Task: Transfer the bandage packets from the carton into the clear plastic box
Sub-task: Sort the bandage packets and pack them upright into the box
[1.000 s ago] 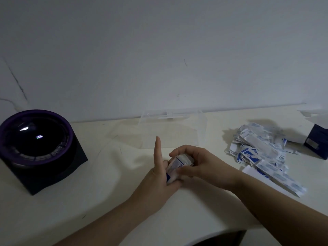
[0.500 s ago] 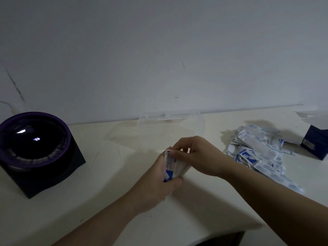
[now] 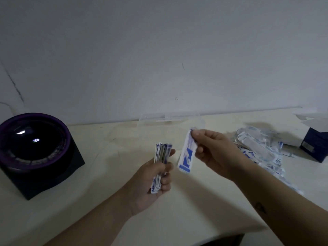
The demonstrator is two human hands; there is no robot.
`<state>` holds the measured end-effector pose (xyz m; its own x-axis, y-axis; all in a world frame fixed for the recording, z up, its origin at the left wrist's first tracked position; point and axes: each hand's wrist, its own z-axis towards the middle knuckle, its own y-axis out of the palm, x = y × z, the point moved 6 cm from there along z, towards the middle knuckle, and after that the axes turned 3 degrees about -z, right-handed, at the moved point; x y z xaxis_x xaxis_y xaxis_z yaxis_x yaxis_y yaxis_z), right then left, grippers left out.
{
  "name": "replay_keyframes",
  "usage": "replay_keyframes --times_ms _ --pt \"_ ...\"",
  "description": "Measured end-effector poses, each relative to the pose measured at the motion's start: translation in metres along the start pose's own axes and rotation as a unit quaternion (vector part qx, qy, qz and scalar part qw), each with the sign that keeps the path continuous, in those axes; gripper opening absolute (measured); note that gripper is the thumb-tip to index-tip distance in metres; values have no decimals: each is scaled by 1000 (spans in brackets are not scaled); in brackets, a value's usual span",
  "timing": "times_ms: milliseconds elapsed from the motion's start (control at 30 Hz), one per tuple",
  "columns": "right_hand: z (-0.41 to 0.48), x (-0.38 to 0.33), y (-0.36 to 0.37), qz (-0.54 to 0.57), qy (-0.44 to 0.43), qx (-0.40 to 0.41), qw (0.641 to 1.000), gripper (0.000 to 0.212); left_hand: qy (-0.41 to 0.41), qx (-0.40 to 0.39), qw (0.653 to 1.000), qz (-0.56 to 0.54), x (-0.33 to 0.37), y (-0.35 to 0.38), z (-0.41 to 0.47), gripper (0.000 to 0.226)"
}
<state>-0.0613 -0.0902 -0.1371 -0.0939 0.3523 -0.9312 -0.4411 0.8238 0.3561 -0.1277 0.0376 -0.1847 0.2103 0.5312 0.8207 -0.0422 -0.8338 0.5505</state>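
My left hand (image 3: 152, 181) grips an upright stack of white-and-blue bandage packets (image 3: 162, 153) above the table's middle. My right hand (image 3: 213, 151) pinches a single bandage packet (image 3: 186, 153) by its top end; it hangs down just right of the stack, apart from it. The clear plastic box (image 3: 170, 119) stands open against the wall behind both hands. A loose pile of bandage packets (image 3: 260, 150) lies on the table to the right. The dark blue carton (image 3: 314, 144) with its white flaps open sits at the far right edge.
A black cube-shaped device with a purple round rim (image 3: 35, 150) stands at the left on the cream table (image 3: 106, 201). The table's front edge runs near the lower right, and a white wall closes off the back.
The hands, joined on one stack before, have parted. My right hand has drawn one packet away to the right and up, while my left keeps the rest.
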Motion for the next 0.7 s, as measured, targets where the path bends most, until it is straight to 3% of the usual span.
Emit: replay_keyframes --times_ms 100,267,400,500,600,633,700 --pt "-1 11 11 -39 16 -32 999 14 -44 -7 997 -66 -2 6 -5 13" --pt "-2 20 24 -180 0 -28 983 23 -30 28 999 5 -2 7 -11 18" --pt "-3 19 26 -171 27 -33 984 19 -27 50 998 -3 -1 2 -9 18" --pt "0 6 15 -161 16 17 987 18 -43 34 998 -20 -2 -1 -8 23" --pt "-5 -24 2 -197 -136 147 960 12 -43 31 997 -56 -4 -2 -5 36" --pt "-12 -34 4 -241 -209 175 931 10 -43 31 995 -81 -4 -1 -4 36" --pt "-25 -39 26 -369 -342 137 853 9 -39 39 990 -132 -1 0 -2 28"
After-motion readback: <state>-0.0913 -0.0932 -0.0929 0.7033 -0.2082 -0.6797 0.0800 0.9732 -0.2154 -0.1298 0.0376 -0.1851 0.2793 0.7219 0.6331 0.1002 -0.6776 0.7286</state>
